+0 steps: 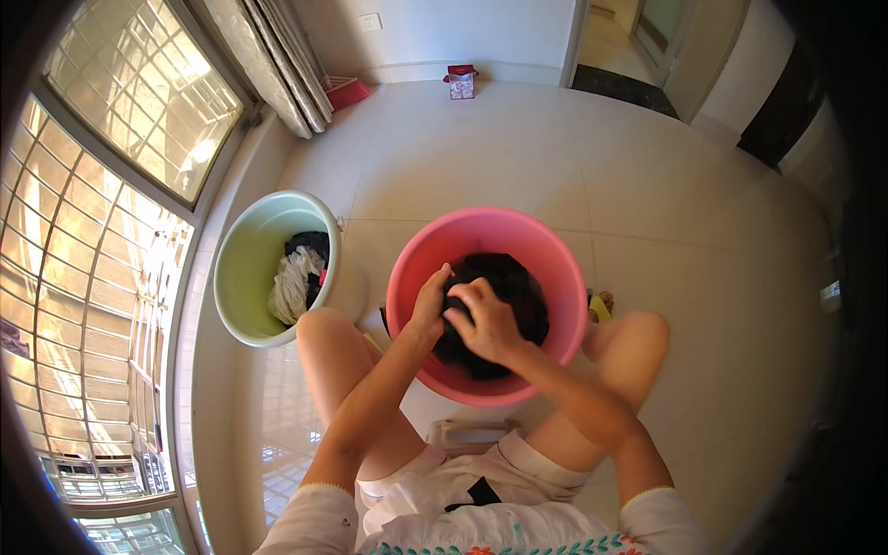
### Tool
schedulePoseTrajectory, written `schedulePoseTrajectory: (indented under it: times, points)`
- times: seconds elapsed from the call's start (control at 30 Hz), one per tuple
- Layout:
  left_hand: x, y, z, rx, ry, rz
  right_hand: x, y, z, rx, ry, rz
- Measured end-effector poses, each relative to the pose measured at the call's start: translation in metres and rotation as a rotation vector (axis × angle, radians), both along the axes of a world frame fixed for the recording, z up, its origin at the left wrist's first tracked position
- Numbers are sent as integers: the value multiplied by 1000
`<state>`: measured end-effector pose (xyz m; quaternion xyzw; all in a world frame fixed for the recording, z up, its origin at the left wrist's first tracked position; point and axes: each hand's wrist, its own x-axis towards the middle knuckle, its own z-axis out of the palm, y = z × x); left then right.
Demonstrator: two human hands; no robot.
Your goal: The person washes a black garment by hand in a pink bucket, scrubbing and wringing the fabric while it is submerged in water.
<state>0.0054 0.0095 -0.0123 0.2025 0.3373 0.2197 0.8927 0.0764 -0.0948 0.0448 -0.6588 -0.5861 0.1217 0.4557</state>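
Between my knees stands a pink plastic tub with dark, black-looking cloth heaped inside it. Both hands are over the tub. My left hand grips a piece of the dark cloth on the tub's left side. Close against it, my right hand has its fingers curled around the same cloth. The cloth's lower folds and the tub's bottom are hidden under the heap.
To the left, a pale green tub holds white cloth and dark cloth. Beyond it are a barred window and a curtain. A red dustpan-like object and a small patterned box sit by the far wall. A doorway opens at upper right.
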Motion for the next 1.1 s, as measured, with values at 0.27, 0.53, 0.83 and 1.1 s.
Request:
schedulePoseTrajectory:
  times: [0.27, 0.53, 0.83, 1.1]
  points:
    - [12, -26, 26, 13, 48, -15, 10, 18, -16, 83, -287, -162]
    - [-19, 9, 36, 839, 333, -182, 43, 19, -5, -133, 57, -221]
    - [-27, 10, 58, 1397, 431, -407, 62, 18, 29, -201, 577, 166]
    - [-37, 23, 56, 1300, 760, -248, 82, 3, 33, -145, 451, 126]
